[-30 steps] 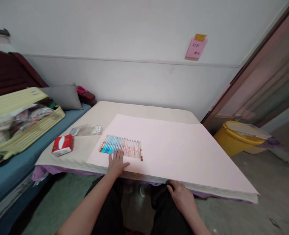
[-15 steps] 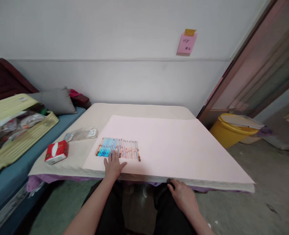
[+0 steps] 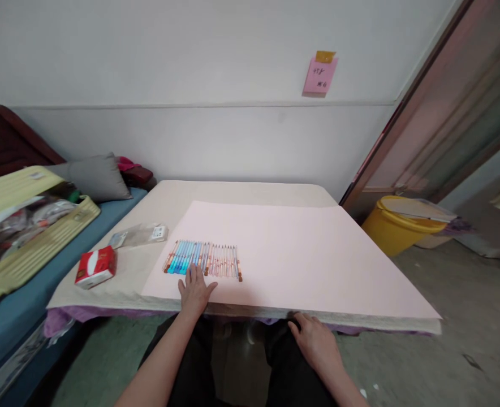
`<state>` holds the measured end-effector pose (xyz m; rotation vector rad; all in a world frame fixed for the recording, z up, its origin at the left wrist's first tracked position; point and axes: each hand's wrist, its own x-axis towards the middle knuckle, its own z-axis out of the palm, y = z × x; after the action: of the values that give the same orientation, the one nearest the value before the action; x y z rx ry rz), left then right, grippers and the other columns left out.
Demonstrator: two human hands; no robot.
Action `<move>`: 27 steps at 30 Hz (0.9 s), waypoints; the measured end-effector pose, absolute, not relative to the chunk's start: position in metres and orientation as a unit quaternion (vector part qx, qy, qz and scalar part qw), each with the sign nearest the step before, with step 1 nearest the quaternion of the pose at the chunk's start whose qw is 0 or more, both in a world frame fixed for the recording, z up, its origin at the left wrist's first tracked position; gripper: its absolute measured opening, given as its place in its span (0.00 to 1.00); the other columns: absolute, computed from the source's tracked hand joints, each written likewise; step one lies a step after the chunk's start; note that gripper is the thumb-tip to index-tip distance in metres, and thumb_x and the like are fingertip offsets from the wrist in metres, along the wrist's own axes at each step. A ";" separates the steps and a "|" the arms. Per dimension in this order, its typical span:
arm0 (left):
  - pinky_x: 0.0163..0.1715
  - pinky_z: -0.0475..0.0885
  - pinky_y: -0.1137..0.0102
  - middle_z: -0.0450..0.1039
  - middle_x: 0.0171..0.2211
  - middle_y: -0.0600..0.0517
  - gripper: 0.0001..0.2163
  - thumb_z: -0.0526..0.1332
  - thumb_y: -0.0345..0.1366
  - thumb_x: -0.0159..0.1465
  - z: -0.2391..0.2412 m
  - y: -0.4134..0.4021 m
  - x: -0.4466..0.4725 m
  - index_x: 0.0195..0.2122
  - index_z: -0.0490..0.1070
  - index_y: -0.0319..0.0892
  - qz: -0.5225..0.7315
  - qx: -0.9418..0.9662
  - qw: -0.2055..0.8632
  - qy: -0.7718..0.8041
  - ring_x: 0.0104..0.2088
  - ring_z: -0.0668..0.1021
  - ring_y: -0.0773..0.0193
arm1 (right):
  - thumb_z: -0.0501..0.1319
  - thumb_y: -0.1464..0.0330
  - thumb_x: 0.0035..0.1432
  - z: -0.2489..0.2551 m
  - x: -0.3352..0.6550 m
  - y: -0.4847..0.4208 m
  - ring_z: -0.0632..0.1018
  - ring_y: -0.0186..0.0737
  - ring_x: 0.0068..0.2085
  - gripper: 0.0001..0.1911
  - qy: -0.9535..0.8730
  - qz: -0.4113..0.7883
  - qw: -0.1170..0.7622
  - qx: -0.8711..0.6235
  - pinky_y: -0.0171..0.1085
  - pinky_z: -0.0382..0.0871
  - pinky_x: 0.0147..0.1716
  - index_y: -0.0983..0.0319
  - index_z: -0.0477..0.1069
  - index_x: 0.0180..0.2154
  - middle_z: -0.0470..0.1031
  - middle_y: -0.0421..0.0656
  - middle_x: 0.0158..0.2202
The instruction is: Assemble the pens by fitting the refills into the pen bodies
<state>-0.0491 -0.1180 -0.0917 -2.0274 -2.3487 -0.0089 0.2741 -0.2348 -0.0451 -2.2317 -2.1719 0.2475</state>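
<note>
Several slim pens or pencils [image 3: 223,261] lie side by side in a row on a pale pink sheet [image 3: 301,254]. Those toward the left are mostly blue, those toward the right pale pink, with brown ends on a few. My left hand [image 3: 195,289] rests at the near edge of the row, fingers stretched out, the fingertips at the lower ends of the blue ones. It grips nothing that I can see. Down by the table's front edge, my right hand [image 3: 315,338] lies over my right knee, fingers loosely extended and holding nothing.
On the left of the table [image 3: 250,189] are a red and white tissue pack [image 3: 96,267] and a clear plastic sleeve [image 3: 138,235]. A yellow open case [image 3: 59,243] sits on the blue seat [image 3: 16,299]. To the right stands a yellow bucket [image 3: 396,226]; a pink note [image 3: 319,76] is taped to the wall.
The view has shifted slightly. My left hand stays at the row with its fingers a little closer together; my right hand remains on the knee. The pens or pencils keep their arrangement.
</note>
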 end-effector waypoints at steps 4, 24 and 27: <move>0.57 0.49 0.46 0.38 0.67 0.38 0.36 0.46 0.53 0.63 -0.093 -0.122 -0.047 0.66 0.44 0.34 -0.022 -0.647 0.027 -0.761 0.65 0.46 0.46 | 0.50 0.63 0.61 -0.044 0.274 -0.233 0.75 0.45 0.42 0.13 -0.695 0.087 0.015 -0.713 0.38 0.61 0.38 0.58 0.72 0.39 0.77 0.45 0.39; 0.55 0.53 0.45 0.44 0.66 0.39 0.30 0.48 0.49 0.63 -0.074 -0.130 -0.047 0.65 0.48 0.43 -0.032 -0.645 -0.020 -0.763 0.63 0.53 0.47 | 0.49 0.62 0.62 -0.043 0.274 -0.235 0.75 0.44 0.41 0.15 -0.692 0.088 0.006 -0.716 0.38 0.61 0.39 0.59 0.71 0.39 0.77 0.45 0.39; 0.55 0.54 0.47 0.45 0.65 0.36 0.31 0.49 0.49 0.63 -0.075 -0.130 -0.049 0.65 0.47 0.41 -0.074 -0.628 -0.003 -0.775 0.63 0.55 0.47 | 0.49 0.63 0.62 -0.040 0.274 -0.235 0.75 0.44 0.42 0.15 -0.692 0.090 0.006 -0.716 0.38 0.62 0.39 0.60 0.72 0.39 0.77 0.45 0.39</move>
<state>-0.0487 -0.1301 -0.0750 -1.9763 -2.4395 -0.2343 0.2736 -0.2352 -0.0403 -2.2410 -2.1677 0.2825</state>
